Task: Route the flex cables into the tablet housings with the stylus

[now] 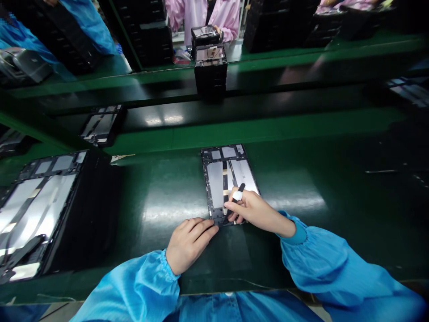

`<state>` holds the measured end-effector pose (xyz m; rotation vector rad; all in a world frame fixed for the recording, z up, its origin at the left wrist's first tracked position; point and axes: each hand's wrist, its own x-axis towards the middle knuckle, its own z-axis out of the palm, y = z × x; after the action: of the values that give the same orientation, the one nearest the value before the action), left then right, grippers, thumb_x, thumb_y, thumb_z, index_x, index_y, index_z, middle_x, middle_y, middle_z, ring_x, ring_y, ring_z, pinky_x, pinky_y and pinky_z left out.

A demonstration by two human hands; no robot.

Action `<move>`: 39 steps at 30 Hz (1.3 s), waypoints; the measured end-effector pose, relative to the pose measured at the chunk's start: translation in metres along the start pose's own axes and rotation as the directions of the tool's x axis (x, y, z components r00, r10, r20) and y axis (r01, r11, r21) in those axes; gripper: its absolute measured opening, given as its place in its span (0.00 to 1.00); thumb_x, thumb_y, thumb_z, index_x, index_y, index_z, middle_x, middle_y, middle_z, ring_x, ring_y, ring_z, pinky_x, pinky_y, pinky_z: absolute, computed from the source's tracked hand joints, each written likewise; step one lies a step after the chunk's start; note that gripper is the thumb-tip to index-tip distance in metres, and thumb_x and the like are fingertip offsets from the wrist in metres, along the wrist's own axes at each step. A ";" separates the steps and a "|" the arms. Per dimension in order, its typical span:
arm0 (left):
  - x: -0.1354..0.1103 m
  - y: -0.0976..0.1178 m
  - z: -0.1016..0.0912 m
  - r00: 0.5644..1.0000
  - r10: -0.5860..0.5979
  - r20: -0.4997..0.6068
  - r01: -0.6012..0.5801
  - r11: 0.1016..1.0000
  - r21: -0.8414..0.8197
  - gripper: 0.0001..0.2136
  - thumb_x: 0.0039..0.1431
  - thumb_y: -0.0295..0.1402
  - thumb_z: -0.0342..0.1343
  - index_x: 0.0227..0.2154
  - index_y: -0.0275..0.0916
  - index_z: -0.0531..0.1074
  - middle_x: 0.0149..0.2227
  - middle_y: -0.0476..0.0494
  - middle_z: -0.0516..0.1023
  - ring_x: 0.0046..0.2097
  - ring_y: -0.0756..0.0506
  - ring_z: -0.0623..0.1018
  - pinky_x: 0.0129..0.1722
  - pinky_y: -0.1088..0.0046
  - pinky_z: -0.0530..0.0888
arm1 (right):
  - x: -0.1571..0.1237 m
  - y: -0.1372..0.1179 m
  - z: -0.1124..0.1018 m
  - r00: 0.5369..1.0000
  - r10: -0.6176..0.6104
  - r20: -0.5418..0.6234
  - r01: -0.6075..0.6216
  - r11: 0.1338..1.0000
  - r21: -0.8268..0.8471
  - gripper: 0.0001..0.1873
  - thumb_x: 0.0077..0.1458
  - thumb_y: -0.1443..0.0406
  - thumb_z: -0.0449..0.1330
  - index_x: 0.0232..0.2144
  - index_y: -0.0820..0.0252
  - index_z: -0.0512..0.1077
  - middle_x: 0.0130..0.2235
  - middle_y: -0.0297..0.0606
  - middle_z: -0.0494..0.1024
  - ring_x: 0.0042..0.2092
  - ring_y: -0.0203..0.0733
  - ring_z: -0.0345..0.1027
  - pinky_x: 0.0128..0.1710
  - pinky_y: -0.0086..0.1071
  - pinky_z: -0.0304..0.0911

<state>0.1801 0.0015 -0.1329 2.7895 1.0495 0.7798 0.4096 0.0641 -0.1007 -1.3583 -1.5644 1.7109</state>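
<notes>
An opened tablet (215, 179) with its inner side up lies on the green bench, its silver panels and dark ribbon strips showing. My left hand (191, 241) rests palm down at its lower left corner, fingers stretched out and fingertips touching the edge. Over the tablet's lower half, my right hand (250, 208) is closed around a slim black tool (241, 187). One end of that tool sticks up past the fingers; my grip hides much of the rest, so its exact kind is unclear. A white cover sits on one finger of that hand.
At the left stands a tall black stack of tablet housings (67, 197), a dark tool lying on top. Another tablet unit (102, 125) lies beyond it. A black stack (211, 71) stands on the far ledge, before a person in a pink garment (194, 18). A thin rod (380, 171) lies right.
</notes>
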 end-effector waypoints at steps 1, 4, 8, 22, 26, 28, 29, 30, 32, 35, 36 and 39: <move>0.000 0.000 0.000 1.000 0.001 0.005 -0.001 1.000 0.007 0.10 0.67 0.26 0.52 0.48 0.36 0.73 0.47 0.43 0.78 0.46 0.45 0.74 0.42 0.69 0.72 | 0.000 0.001 0.000 1.000 0.001 -0.002 -0.001 1.000 -0.001 0.12 0.57 0.56 0.59 0.31 0.59 0.65 0.24 0.32 0.74 0.30 0.42 0.78 0.22 0.26 0.71; 0.000 0.002 -0.003 0.999 0.035 0.030 -0.037 0.997 0.072 0.13 0.68 0.25 0.48 0.52 0.36 0.71 0.48 0.42 0.77 0.47 0.44 0.74 0.41 0.68 0.71 | 0.001 0.002 0.001 1.000 0.003 -0.004 -0.003 1.000 -0.003 0.12 0.57 0.57 0.59 0.31 0.59 0.66 0.24 0.33 0.75 0.30 0.42 0.78 0.22 0.26 0.71; 0.004 0.004 -0.008 0.994 0.083 0.074 -0.096 0.975 0.199 0.16 0.69 0.24 0.43 0.54 0.37 0.70 0.49 0.42 0.77 0.46 0.42 0.74 0.38 0.67 0.70 | 0.001 0.003 0.002 1.000 -0.007 -0.010 0.007 1.000 -0.006 0.11 0.58 0.57 0.59 0.31 0.59 0.66 0.25 0.34 0.76 0.29 0.42 0.78 0.23 0.27 0.72; 0.005 -0.003 -0.005 0.993 0.070 0.093 -0.080 0.990 0.113 0.16 0.70 0.25 0.42 0.55 0.38 0.68 0.48 0.39 0.75 0.48 0.44 0.73 0.41 0.68 0.72 | -0.029 0.021 -0.017 0.959 -0.238 -0.152 0.193 0.945 -0.265 0.11 0.64 0.59 0.56 0.31 0.57 0.70 0.30 0.33 0.70 0.27 0.37 0.67 0.25 0.30 0.62; 0.004 -0.004 -0.002 0.996 0.057 0.064 -0.062 0.995 0.083 0.15 0.69 0.24 0.44 0.54 0.39 0.69 0.49 0.38 0.74 0.50 0.43 0.73 0.43 0.66 0.72 | -0.026 0.024 -0.015 0.965 -0.214 -0.155 0.193 0.972 -0.135 0.12 0.64 0.58 0.57 0.31 0.58 0.69 0.28 0.33 0.72 0.29 0.40 0.71 0.24 0.30 0.64; 0.003 -0.004 0.000 0.997 0.054 0.056 -0.059 0.995 0.084 0.15 0.68 0.24 0.46 0.54 0.39 0.70 0.50 0.38 0.74 0.50 0.43 0.73 0.44 0.66 0.72 | -0.026 0.024 -0.015 0.967 -0.199 -0.159 0.186 0.978 -0.090 0.12 0.63 0.57 0.58 0.31 0.58 0.69 0.28 0.33 0.73 0.30 0.42 0.73 0.24 0.30 0.65; 0.003 -0.004 0.000 0.997 0.054 0.056 -0.059 0.994 0.090 0.15 0.68 0.24 0.46 0.53 0.39 0.70 0.50 0.38 0.74 0.50 0.43 0.73 0.44 0.67 0.72 | -0.026 0.023 -0.015 0.968 -0.191 -0.161 0.180 0.980 -0.079 0.13 0.63 0.56 0.58 0.30 0.57 0.68 0.27 0.34 0.74 0.30 0.42 0.74 0.24 0.30 0.65; 0.003 -0.004 0.001 0.997 0.055 0.060 -0.061 0.993 0.101 0.15 0.68 0.24 0.46 0.54 0.40 0.69 0.50 0.38 0.74 0.50 0.43 0.73 0.44 0.67 0.72 | -0.026 0.023 -0.014 0.969 -0.183 -0.164 0.173 0.982 -0.073 0.13 0.62 0.56 0.58 0.30 0.57 0.68 0.27 0.34 0.74 0.30 0.43 0.74 0.24 0.31 0.65; 0.003 -0.003 0.001 0.995 0.059 0.079 -0.069 0.989 0.133 0.17 0.68 0.23 0.46 0.56 0.41 0.68 0.51 0.38 0.74 0.50 0.43 0.74 0.44 0.67 0.72 | -0.027 0.022 -0.014 0.971 -0.169 -0.167 0.159 0.985 -0.070 0.14 0.62 0.55 0.59 0.30 0.57 0.68 0.27 0.34 0.74 0.30 0.44 0.75 0.23 0.31 0.66; 0.005 -0.002 0.001 0.991 0.074 0.108 -0.091 0.982 0.165 0.19 0.68 0.23 0.44 0.59 0.42 0.66 0.51 0.38 0.74 0.49 0.42 0.74 0.43 0.67 0.71 | -0.026 0.021 -0.014 0.972 -0.160 -0.170 0.147 0.985 -0.087 0.14 0.62 0.55 0.58 0.30 0.57 0.68 0.27 0.35 0.75 0.31 0.44 0.75 0.23 0.31 0.66; 0.005 -0.001 0.000 0.991 0.076 0.111 -0.094 0.981 0.170 0.19 0.68 0.23 0.44 0.59 0.41 0.65 0.51 0.38 0.74 0.49 0.42 0.74 0.43 0.67 0.71 | -0.026 0.021 -0.014 0.973 -0.159 -0.170 0.144 0.985 -0.096 0.14 0.62 0.55 0.58 0.30 0.57 0.68 0.27 0.35 0.76 0.31 0.44 0.75 0.24 0.31 0.66; 0.007 -0.001 0.000 0.990 0.078 0.118 -0.099 0.978 0.181 0.19 0.68 0.23 0.44 0.58 0.39 0.66 0.51 0.36 0.73 0.50 0.41 0.73 0.42 0.66 0.71 | -0.026 0.021 -0.015 0.973 -0.157 -0.169 0.138 0.983 -0.119 0.12 0.63 0.56 0.58 0.30 0.57 0.69 0.27 0.35 0.76 0.31 0.44 0.75 0.25 0.31 0.66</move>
<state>0.1838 0.0061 -0.1300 3.0151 1.0355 0.5530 0.4393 0.0437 -0.1092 -1.3675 -1.6301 1.3964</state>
